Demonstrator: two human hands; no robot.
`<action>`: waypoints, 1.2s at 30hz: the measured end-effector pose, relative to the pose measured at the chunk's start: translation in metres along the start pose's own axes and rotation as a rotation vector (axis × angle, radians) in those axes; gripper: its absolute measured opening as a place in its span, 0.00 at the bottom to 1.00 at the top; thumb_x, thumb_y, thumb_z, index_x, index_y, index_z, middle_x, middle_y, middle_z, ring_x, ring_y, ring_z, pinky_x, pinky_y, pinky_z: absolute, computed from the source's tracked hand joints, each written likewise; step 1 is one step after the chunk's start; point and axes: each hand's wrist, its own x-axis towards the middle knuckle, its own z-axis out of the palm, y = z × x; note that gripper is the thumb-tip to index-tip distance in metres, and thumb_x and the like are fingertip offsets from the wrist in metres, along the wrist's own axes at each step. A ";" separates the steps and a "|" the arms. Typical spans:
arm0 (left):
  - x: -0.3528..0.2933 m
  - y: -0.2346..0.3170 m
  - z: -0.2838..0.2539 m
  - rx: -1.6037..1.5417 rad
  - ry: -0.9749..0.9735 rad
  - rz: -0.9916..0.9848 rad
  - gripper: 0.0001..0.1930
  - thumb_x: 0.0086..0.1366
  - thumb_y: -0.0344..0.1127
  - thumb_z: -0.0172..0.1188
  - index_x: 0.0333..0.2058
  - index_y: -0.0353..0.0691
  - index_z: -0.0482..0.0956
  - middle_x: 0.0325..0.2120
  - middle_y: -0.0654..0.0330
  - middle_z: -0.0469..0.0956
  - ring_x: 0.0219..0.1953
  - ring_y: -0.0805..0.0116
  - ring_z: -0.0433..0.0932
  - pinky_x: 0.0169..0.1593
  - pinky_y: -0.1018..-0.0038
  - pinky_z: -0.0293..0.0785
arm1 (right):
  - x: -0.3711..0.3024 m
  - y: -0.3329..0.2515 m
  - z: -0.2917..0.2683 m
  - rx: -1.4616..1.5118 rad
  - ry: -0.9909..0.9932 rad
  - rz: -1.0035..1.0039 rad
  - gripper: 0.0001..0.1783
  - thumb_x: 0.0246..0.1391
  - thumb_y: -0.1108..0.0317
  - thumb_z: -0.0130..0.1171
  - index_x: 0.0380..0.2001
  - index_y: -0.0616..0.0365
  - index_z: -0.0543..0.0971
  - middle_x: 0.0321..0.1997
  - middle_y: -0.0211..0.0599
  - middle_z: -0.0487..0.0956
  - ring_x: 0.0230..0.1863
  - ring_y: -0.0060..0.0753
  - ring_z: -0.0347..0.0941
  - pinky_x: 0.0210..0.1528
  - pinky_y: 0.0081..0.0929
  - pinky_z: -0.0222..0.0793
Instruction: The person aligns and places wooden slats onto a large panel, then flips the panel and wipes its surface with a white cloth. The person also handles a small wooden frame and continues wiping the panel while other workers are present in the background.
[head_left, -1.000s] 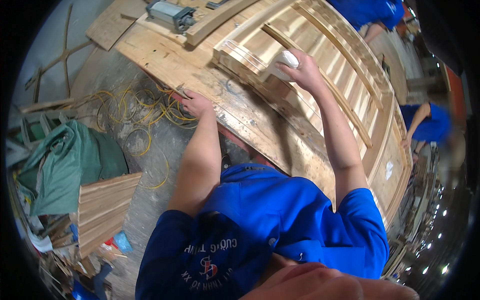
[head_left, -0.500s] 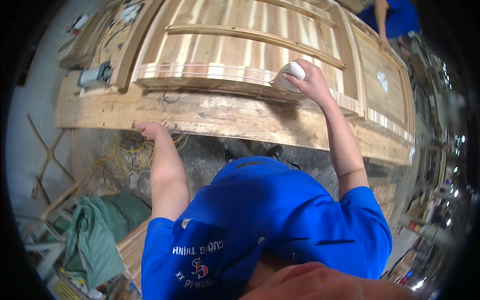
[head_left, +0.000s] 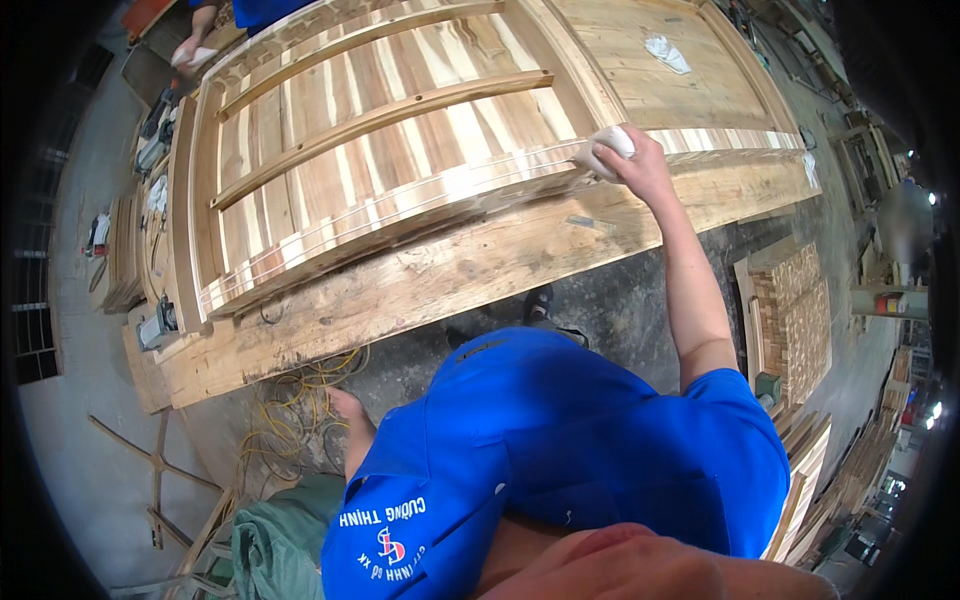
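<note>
My right hand (head_left: 642, 165) is wrapped round a white squeeze bottle (head_left: 604, 152), its narrow end tilted down at the front edge of a striped wooden panel (head_left: 400, 150). Thin pale lines, like glue, run along that edge strip (head_left: 345, 222). The panel's frame and crossbars face up on a long plank workbench (head_left: 400, 290). My left hand (head_left: 350, 408) hangs low, away from the bench, above yellow hoses (head_left: 285, 420). Its fingers look loosely stretched, with nothing visible in them; my body and sleeve hide part of that arm.
At the far left, another person's hand (head_left: 187, 52) holds something whitish over the panel's corner. A white cloth (head_left: 667, 54) lies on the right-hand panel section. Stacked wood pieces (head_left: 795, 315) stand to the right, and green fabric (head_left: 285, 540) is heaped at lower left.
My right hand with the bottle has moved right along the edge relative to the panel. My left hand has come off the bench edge and dropped back. The view has shifted and turned.
</note>
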 end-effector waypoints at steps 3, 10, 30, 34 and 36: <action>-0.039 -0.015 0.016 0.076 -0.330 -0.030 0.39 0.66 0.62 0.28 0.51 0.28 0.70 0.50 0.41 0.70 0.55 0.47 0.66 0.60 0.65 0.59 | 0.002 0.033 -0.019 0.058 0.036 0.059 0.20 0.45 0.55 0.64 0.36 0.58 0.78 0.32 0.46 0.80 0.34 0.40 0.77 0.38 0.32 0.71; -0.063 0.031 0.054 0.124 -0.618 0.224 0.34 0.68 0.57 0.31 0.51 0.31 0.71 0.52 0.42 0.69 0.56 0.46 0.65 0.60 0.66 0.59 | 0.018 0.070 -0.032 0.180 0.048 0.148 0.21 0.45 0.57 0.65 0.39 0.60 0.78 0.33 0.44 0.80 0.35 0.34 0.77 0.39 0.28 0.71; -0.200 0.068 0.122 0.283 -0.880 0.295 0.30 0.65 0.56 0.47 0.48 0.32 0.72 0.43 0.47 0.77 0.47 0.57 0.75 0.49 0.67 0.68 | 0.023 0.093 -0.058 -0.007 -0.137 0.151 0.22 0.48 0.56 0.59 0.41 0.62 0.76 0.34 0.48 0.80 0.37 0.45 0.78 0.40 0.34 0.72; -0.204 0.073 0.116 0.360 -0.959 0.451 0.29 0.64 0.55 0.49 0.50 0.33 0.71 0.44 0.46 0.76 0.48 0.56 0.74 0.50 0.66 0.68 | -0.012 0.123 -0.061 0.912 -0.168 0.499 0.20 0.52 0.64 0.57 0.44 0.66 0.72 0.35 0.43 0.79 0.33 0.34 0.78 0.28 0.27 0.74; -0.206 0.083 0.112 0.442 -1.064 0.508 0.29 0.64 0.55 0.50 0.50 0.33 0.71 0.44 0.45 0.76 0.48 0.55 0.74 0.50 0.66 0.68 | -0.051 0.145 -0.051 1.686 -0.165 0.816 0.20 0.56 0.60 0.51 0.47 0.63 0.71 0.32 0.43 0.78 0.22 0.29 0.75 0.11 0.20 0.67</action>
